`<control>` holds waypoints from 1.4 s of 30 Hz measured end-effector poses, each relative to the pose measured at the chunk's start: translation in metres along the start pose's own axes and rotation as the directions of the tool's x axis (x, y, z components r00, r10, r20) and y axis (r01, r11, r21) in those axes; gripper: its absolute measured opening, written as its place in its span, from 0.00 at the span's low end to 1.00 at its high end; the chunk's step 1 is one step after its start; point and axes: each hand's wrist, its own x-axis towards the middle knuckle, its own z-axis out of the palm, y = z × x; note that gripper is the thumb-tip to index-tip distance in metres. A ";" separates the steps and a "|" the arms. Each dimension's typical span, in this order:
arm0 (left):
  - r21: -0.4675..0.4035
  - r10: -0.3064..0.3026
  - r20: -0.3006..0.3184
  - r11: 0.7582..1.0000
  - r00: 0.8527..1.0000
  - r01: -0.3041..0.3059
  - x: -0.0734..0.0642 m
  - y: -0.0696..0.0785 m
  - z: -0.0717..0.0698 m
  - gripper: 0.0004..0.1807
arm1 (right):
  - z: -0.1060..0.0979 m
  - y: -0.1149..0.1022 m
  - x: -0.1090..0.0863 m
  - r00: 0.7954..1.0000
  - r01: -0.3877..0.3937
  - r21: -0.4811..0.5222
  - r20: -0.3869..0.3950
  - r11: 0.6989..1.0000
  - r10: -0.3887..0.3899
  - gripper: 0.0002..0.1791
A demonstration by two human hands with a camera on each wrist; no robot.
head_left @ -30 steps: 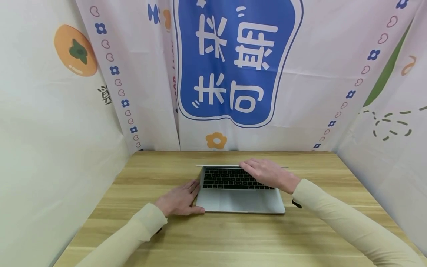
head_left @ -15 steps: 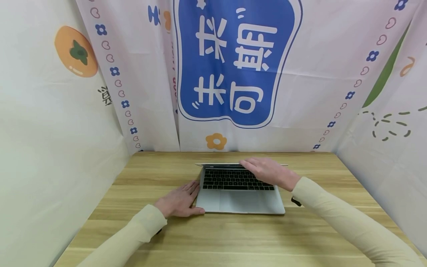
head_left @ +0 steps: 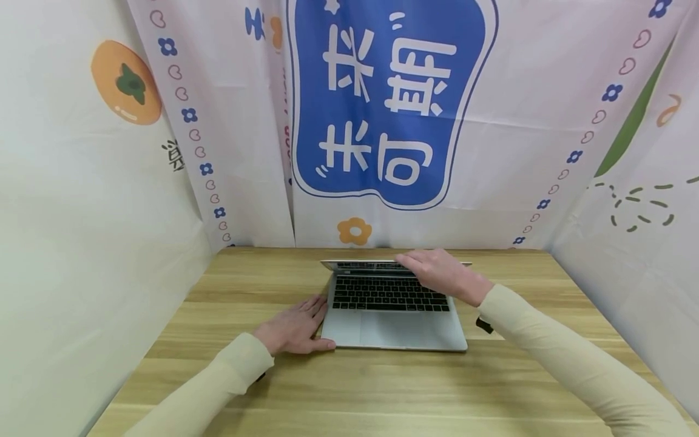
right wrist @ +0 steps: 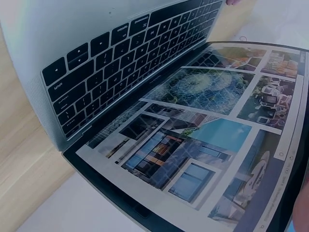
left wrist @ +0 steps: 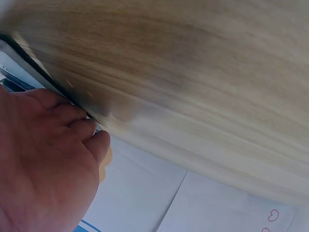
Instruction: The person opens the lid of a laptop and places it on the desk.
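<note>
A silver laptop [head_left: 393,331] with black keys lies on the wooden table, its lid partly raised. Beside its left edge rests my left hand [head_left: 295,328], fingers extended along the side and thumb at the front corner. In the left wrist view, those fingers [left wrist: 77,121] meet the laptop's edge. My right hand [head_left: 439,273] holds the lid's top edge right of centre. The right wrist view shows the lit screen [right wrist: 188,130] with a grid of pictures. Only a bit of a right-hand digit [right wrist: 301,208] appears there at the right edge; the rest is hidden.
The wooden table [head_left: 371,388] runs up to a printed white cloth [head_left: 508,164] behind the laptop. White cloth walls, one with a printed orange persimmon [head_left: 125,82], stand at both sides.
The laptop's lid has risen and tilted further back, showing a strip of screen in the head view. My right hand has moved up with it. My left hand has stayed put.
</note>
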 end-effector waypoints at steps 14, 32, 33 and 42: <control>0.008 0.008 -0.006 1.000 1.000 -0.008 0.002 0.001 -0.002 0.57 | -0.003 0.009 0.004 0.993 -0.112 0.008 -0.020 0.994 0.112 0.18; -0.004 -0.006 -0.002 1.000 1.000 0.006 -0.002 0.002 -0.004 0.56 | -0.008 0.021 -0.003 0.986 -0.165 0.008 0.022 0.986 0.164 0.15; -0.004 -0.005 -0.002 1.000 1.000 0.005 -0.002 0.002 -0.004 0.56 | -0.008 0.022 -0.003 0.987 -0.163 0.009 0.019 0.987 0.163 0.15; -0.009 -0.007 0.004 1.000 1.000 0.007 -0.002 0.001 -0.004 0.56 | -0.009 0.027 -0.004 0.987 -0.162 0.035 -0.018 0.986 0.162 0.12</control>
